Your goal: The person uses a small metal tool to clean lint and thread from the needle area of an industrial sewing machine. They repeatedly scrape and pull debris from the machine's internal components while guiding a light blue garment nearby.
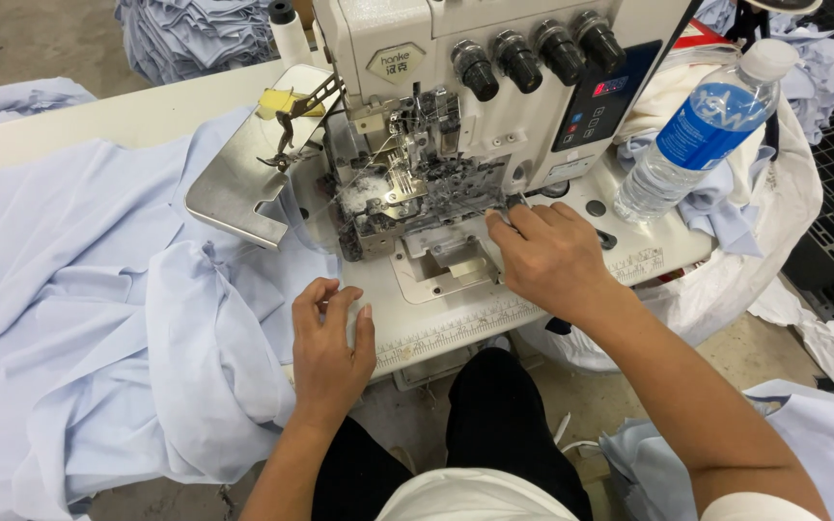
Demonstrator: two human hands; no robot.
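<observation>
White machine bed (pixel 552 289), presser foot (pixel 407 188) just beyond right fingers (pixel 514 224).

Off to my right, a clear plastic water bottle (pixel 702 130) with a blue label and white cap leans against a heap of cream cloth (pixel 673 92). Behind the table, a stack of folded pale blue pieces (pixel 195 34) sits on the floor. A white thread cone (pixel 291 37) stands near it. Beside my right arm, a white sack (pixel 736 275) bulges, with crumpled scraps (pixel 827 338) lying on the concrete floor (pixel 764 352).
</observation>
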